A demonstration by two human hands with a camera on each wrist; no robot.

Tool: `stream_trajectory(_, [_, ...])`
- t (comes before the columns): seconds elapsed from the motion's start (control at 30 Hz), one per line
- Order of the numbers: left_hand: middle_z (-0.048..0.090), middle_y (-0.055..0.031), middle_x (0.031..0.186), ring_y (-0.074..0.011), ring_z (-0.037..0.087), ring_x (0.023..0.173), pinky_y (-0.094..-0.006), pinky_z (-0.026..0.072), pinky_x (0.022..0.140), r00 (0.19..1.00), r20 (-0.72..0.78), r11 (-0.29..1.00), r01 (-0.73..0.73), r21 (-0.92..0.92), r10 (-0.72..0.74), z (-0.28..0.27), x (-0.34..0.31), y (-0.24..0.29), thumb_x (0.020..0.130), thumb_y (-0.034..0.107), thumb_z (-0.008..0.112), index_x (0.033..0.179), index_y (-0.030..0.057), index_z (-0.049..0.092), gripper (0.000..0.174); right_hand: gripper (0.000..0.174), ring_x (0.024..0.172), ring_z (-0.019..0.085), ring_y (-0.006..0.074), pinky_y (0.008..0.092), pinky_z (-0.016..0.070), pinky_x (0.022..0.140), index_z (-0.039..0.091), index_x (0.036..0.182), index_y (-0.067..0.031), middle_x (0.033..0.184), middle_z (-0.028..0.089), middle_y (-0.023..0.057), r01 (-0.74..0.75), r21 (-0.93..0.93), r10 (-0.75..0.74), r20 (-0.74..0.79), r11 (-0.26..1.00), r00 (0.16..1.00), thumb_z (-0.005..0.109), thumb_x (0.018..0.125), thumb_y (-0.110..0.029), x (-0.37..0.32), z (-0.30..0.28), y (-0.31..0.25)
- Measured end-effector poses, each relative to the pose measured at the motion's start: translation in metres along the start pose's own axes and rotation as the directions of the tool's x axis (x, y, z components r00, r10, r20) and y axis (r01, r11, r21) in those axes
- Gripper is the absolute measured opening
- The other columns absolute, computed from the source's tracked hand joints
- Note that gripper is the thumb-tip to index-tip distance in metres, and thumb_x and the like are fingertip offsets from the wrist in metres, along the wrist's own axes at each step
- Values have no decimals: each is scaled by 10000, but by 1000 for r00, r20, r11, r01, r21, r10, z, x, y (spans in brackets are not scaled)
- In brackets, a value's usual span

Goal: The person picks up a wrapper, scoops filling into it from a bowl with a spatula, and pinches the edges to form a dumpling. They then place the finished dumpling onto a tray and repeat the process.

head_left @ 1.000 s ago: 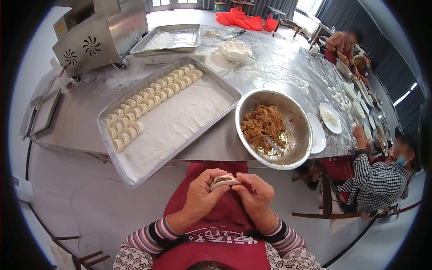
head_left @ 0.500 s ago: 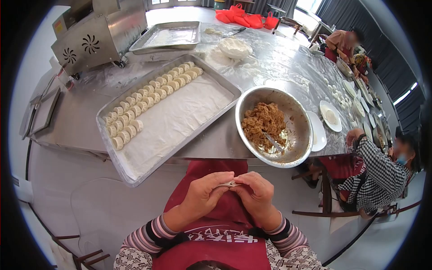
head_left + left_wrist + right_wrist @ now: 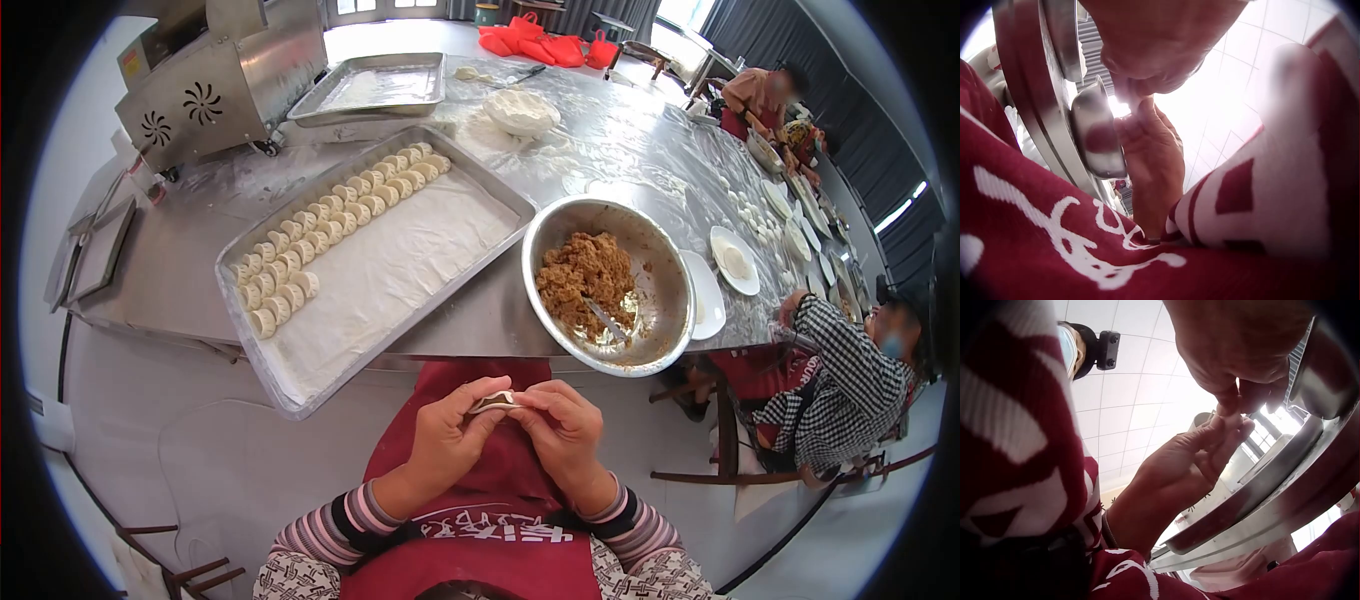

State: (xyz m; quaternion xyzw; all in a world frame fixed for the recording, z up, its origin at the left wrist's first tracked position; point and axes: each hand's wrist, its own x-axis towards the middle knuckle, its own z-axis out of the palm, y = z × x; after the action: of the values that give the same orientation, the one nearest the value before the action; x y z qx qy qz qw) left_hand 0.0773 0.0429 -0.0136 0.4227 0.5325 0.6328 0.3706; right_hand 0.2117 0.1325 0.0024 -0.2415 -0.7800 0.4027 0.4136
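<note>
A dumpling (image 3: 493, 402) with a white wrapper and brown filling showing along its gap is held over my apron in the head view. My left hand (image 3: 447, 432) grips its left side between thumb and fingers. The thumb and fingers of my right hand (image 3: 562, 432) pinch the wrapper's right end. Both hands meet fingertip to fingertip in front of the table edge. In the wrist views the dumpling is mostly hidden behind the fingers. Beyond the hands, a steel bowl (image 3: 665, 250) holds brown filling (image 3: 585, 275) and a spoon (image 3: 606, 320).
A lined tray (image 3: 400, 270) with rows of finished dumplings (image 3: 330, 222) overhangs the table's front edge at left. Behind it lie another tray (image 3: 375, 85), a steel machine (image 3: 215, 90) and a flour mound (image 3: 522, 112). Plates (image 3: 735, 262) and seated people (image 3: 845, 385) are at right.
The fingers closed over the dumpling half a second ago, then drew apart slightly, so its brown filling shows again. Both hands stay on it. The person at right has lowered an arm.
</note>
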Motion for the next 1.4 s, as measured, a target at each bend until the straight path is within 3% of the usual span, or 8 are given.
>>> stream_trajectory(0.2, [644, -181, 1116, -241, 644, 1019, -322, 532, 862, 947, 63, 890, -318, 326, 316, 0, 4, 8, 834, -85, 597, 1134, -17, 614, 308, 249, 724, 617, 246, 317, 498, 631, 652, 888, -16, 818, 639, 100, 154, -129, -163, -59, 980, 985, 763, 666, 9, -1, 0, 4])
stream_trajectory(0.43, [637, -191, 1122, -260, 639, 1030, -335, 525, 883, 919, 196, 848, -392, 358, 342, -2, 3, 14, 836, -85, 599, 1136, -27, 589, 305, 245, 724, 612, 272, 340, 499, 661, 639, 859, -25, 812, 635, 93, 324, -183, -335, -33, 928, 942, 760, 650, 15, 2, -2, 4])
stream_trajectory(0.5, [622, -190, 1151, -240, 621, 1057, -328, 517, 900, 995, -99, 979, -33, -202, 14, 10, -2, 14, 852, -80, 595, 1176, -31, 535, 334, 228, 724, 612, 275, 332, 502, 656, 635, 859, -23, 811, 629, 101, 324, -175, -341, -78, 930, 937, 754, 670, 22, 1, 0, 2])
stream_trajectory(0.73, [625, -148, 1156, -189, 614, 1051, -282, 515, 889, 994, -69, 941, 59, -335, -87, 8, -2, -2, 876, -48, 585, 1236, -22, 498, 371, 209, 722, 612, 275, 315, 504, 639, 640, 896, -11, 808, 624, 111, 21, -22, -23, -89, 1000, 996, 741, 716, 27, 0, 5, -8])
stream_trajectory(0.9, [627, -175, 1164, -223, 632, 1046, -301, 506, 919, 980, 13, 945, -197, 259, 201, 3, -2, 6, 872, -82, 552, 1215, -34, 554, 347, 206, 721, 619, 253, 356, 508, 686, 648, 862, -19, 810, 634, 90, 259, -212, -271, -28, 942, 962, 752, 685, 4, 3, 2, 1])
stream_trajectory(1.23, [593, -200, 1216, -258, 606, 1106, -317, 498, 931, 907, 215, 841, -418, 345, 362, -4, 1, 9, 865, -113, 520, 1240, -30, 533, 384, 227, 710, 628, 238, 387, 523, 768, 628, 811, -26, 782, 639, 95, 385, -214, -397, -13, 898, 918, 782, 650, 20, 2, -1, 0])
stream_trajectory(1.3, [539, -195, 1290, -236, 550, 1180, -307, 451, 988, 1000, 18, 979, -12, -205, 16, 7, -4, 13, 885, -97, 506, 1333, -17, 429, 462, 217, 733, 619, 264, 386, 517, 714, 627, 819, -36, 790, 627, 85, 323, -162, -342, -108, 933, 934, 766, 657, 3, 1, 2, -1])
stream_trajectory(1.4, [498, -190, 1334, -220, 499, 1227, -299, 413, 1021, 988, 141, 953, 100, -285, -61, 7, -5, 0, 908, -77, 488, 1393, -2, 332, 515, 221, 739, 612, 257, 376, 508, 702, 636, 840, -31, 794, 626, 83, 212, -163, -234, -136, 964, 963, 758, 661, 11, -1, 4, -1])
